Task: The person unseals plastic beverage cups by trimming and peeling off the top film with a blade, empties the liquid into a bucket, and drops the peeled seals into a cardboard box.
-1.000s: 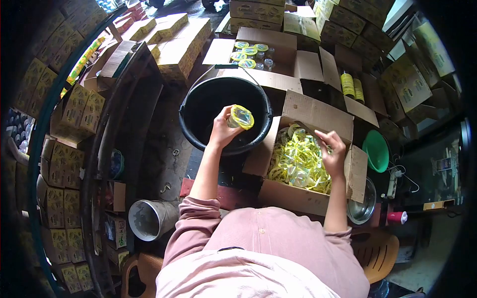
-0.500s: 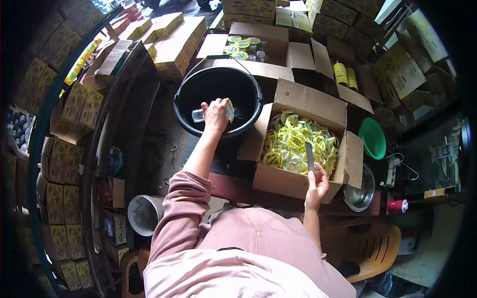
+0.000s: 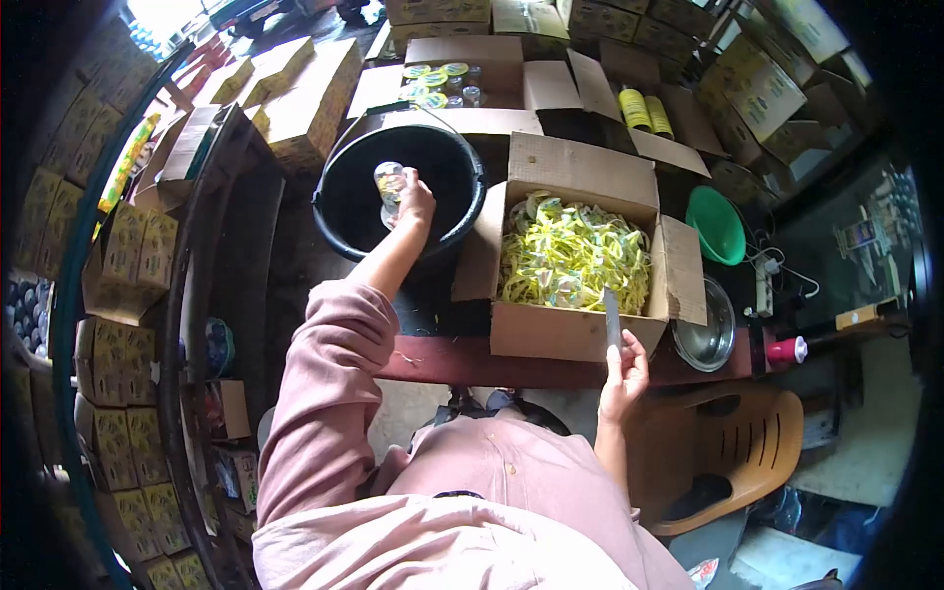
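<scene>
Over the black bucket (image 3: 339, 221), my left hand (image 3: 415, 202) is closed around a clear plastic cup (image 3: 389, 177); what lies under it in the bucket is partly hidden. My right hand (image 3: 623, 379) pinches a flat grey blade (image 3: 612, 320), pointing up, at the front edge of the open cardboard box (image 3: 551, 332). That box is filled with yellow and clear plastic strips (image 3: 575, 251).
Behind the bucket, an open box (image 3: 462, 49) holds cups with yellow lids (image 3: 430, 83). Yellow rolls (image 3: 635, 110) stand in another box. To the right are a green bowl (image 3: 716, 226), a metal bowl (image 3: 706, 324) and an orange chair (image 3: 649, 462). Stacked cartons (image 3: 123, 359) line the left.
My left hand has moved from above the bucket's rim deeper over the bucket with a cup, and its grip has turned. My right hand has come down to the box's front edge with the blade.
</scene>
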A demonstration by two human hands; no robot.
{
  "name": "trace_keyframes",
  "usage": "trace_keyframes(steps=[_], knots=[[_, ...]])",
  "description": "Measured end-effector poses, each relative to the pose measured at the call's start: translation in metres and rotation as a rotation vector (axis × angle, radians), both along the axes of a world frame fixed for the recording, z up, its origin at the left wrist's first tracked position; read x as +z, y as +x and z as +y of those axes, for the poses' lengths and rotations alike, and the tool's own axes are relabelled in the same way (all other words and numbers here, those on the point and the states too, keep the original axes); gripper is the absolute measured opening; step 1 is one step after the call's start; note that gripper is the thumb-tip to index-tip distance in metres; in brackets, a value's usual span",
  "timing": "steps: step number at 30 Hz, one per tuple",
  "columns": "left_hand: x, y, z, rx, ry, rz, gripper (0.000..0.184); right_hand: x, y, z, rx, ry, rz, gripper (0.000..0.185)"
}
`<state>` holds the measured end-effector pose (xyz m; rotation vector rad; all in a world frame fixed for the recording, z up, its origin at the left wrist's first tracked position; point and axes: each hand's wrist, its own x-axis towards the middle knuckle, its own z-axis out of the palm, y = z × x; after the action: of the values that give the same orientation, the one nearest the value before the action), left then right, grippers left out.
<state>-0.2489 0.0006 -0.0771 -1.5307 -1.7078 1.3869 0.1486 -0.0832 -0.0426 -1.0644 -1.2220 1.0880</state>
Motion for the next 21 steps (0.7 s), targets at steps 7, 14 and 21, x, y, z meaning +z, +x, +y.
trace_keyframes(steps=[7, 14, 21], knots=[[0.081, -0.019, -0.012, 0.19, 0.699, -0.633, 0.048, -0.009, 0.024, -0.01, -0.15, -0.128, 0.154, 0.029], [0.103, -0.046, -0.031, 0.184, 1.029, -0.821, 0.074, -0.009, 0.044, 0.002, -0.134, -0.318, 0.444, 0.028], [0.1, -0.024, -0.048, 0.563, 0.501, -0.732, 0.073, 0.003, 0.057, 0.036, 0.058, -0.538, 0.771, 0.021]])
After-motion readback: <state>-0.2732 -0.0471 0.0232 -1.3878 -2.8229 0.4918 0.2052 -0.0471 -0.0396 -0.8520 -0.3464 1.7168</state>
